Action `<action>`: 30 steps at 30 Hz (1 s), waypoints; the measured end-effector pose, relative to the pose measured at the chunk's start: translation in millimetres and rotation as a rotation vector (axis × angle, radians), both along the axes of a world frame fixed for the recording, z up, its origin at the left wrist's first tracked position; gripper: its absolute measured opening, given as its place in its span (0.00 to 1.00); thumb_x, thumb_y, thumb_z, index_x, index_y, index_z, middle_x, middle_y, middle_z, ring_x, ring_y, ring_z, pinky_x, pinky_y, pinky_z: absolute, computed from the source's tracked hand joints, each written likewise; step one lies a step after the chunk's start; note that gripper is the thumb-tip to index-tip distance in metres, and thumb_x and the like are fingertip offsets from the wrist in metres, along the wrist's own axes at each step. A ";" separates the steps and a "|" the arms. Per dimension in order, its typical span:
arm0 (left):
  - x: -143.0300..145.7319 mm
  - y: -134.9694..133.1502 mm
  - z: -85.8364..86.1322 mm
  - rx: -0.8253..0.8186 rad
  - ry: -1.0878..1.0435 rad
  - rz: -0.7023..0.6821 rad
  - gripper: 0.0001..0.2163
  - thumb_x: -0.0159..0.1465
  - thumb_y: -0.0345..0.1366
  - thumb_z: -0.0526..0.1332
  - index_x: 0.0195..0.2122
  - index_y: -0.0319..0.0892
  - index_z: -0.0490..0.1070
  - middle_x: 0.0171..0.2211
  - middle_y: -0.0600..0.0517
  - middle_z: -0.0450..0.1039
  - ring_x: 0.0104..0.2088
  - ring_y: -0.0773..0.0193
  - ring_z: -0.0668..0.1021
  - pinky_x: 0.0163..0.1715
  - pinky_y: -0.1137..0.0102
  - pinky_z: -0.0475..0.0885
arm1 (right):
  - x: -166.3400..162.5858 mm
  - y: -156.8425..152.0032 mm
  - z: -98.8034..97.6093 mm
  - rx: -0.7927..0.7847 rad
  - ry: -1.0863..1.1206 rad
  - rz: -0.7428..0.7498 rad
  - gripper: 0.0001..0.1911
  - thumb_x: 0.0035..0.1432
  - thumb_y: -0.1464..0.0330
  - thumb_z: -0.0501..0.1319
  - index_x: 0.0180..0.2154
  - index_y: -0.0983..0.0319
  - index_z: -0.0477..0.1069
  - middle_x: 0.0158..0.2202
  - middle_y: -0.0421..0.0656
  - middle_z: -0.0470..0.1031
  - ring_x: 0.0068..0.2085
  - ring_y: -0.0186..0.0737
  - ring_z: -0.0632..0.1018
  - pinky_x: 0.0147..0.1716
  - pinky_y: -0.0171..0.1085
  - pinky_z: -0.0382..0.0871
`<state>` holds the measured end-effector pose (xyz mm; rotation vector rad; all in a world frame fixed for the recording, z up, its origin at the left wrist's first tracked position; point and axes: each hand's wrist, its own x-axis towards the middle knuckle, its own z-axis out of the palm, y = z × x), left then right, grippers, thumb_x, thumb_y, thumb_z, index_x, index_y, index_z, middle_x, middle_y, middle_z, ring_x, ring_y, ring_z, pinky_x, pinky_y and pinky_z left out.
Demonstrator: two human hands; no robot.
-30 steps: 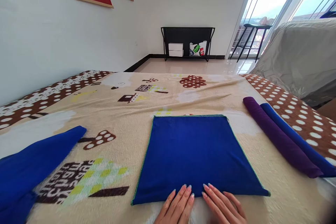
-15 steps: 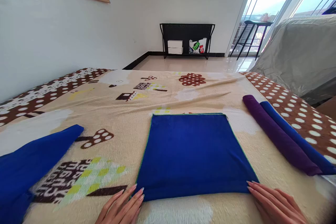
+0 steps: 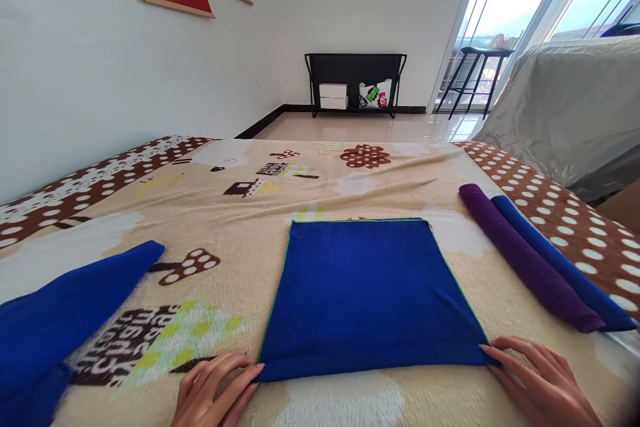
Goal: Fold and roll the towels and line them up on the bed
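Note:
A blue cloth with a green hem (image 3: 367,293) lies flat and square on the patterned blanket (image 3: 300,213) in front of me. My left hand (image 3: 213,393) is at its near left corner, fingers curled and pinching the corner. My right hand (image 3: 543,383) is at the near right corner, fingertips closed on that edge. Both hands rest low on the blanket.
A rolled purple cloth (image 3: 525,260) and a rolled blue cloth (image 3: 565,267) lie side by side on the right. A loose pile of blue cloth (image 3: 60,320) sits at the left. Beyond the bed stand a black shelf (image 3: 355,83), a stool (image 3: 480,77) and a covered sofa (image 3: 575,113).
My hands slid apart from the middle of the cloth's near edge out to its two near corners, and the fingers went from flat to pinching the corners.

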<state>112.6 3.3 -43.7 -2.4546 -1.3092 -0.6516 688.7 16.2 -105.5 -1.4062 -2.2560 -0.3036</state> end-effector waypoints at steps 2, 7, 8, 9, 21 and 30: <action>0.2 1.6 -0.2 -0.020 -0.009 0.005 0.14 0.65 0.32 0.62 0.51 0.49 0.74 0.46 0.50 0.76 0.50 0.59 0.76 0.51 0.66 0.66 | 1.7 1.8 0.2 -0.006 0.009 -0.004 0.17 0.61 0.58 0.63 0.52 0.49 0.74 0.48 0.41 0.75 0.47 0.44 0.77 0.48 0.44 0.67; 12.1 3.6 -2.1 -0.070 -0.137 0.105 0.08 0.67 0.32 0.58 0.46 0.48 0.72 0.49 0.48 0.74 0.53 0.57 0.74 0.50 0.64 0.64 | -1.7 7.8 8.8 -0.057 0.031 -0.001 0.13 0.64 0.58 0.60 0.49 0.51 0.74 0.49 0.42 0.74 0.49 0.43 0.75 0.49 0.43 0.66; 15.6 4.0 -2.3 -0.087 -0.164 0.141 0.07 0.68 0.32 0.56 0.44 0.48 0.72 0.50 0.48 0.73 0.53 0.57 0.73 0.50 0.63 0.63 | -4.1 9.7 12.1 -0.067 0.034 -0.001 0.12 0.65 0.59 0.59 0.48 0.53 0.73 0.49 0.42 0.74 0.49 0.42 0.75 0.48 0.42 0.66; 19.2 4.5 -2.1 -0.105 -0.179 0.174 0.07 0.68 0.33 0.55 0.43 0.48 0.71 0.51 0.48 0.72 0.54 0.56 0.73 0.49 0.63 0.62 | -6.8 11.8 15.8 -0.078 0.036 -0.004 0.12 0.66 0.59 0.58 0.48 0.54 0.73 0.50 0.43 0.73 0.50 0.41 0.75 0.48 0.41 0.66; 51.7 19.9 2.4 0.115 0.069 0.342 0.10 0.63 0.30 0.58 0.44 0.45 0.73 0.59 0.40 0.69 0.55 0.48 0.72 0.47 0.57 0.61 | -60.1 27.9 31.1 0.173 -0.159 -0.262 0.08 0.63 0.68 0.55 0.42 0.60 0.71 0.47 0.50 0.75 0.44 0.53 0.75 0.44 0.52 0.63; 148.7 23.7 2.7 -0.009 -0.198 0.118 0.17 0.64 0.20 0.51 0.46 0.43 0.74 0.43 0.46 0.75 0.45 0.60 0.76 0.49 0.63 0.66 | -143.0 30.8 48.7 0.084 0.202 0.162 0.15 0.63 0.79 0.51 0.44 0.61 0.72 0.43 0.44 0.76 0.45 0.41 0.74 0.49 0.42 0.62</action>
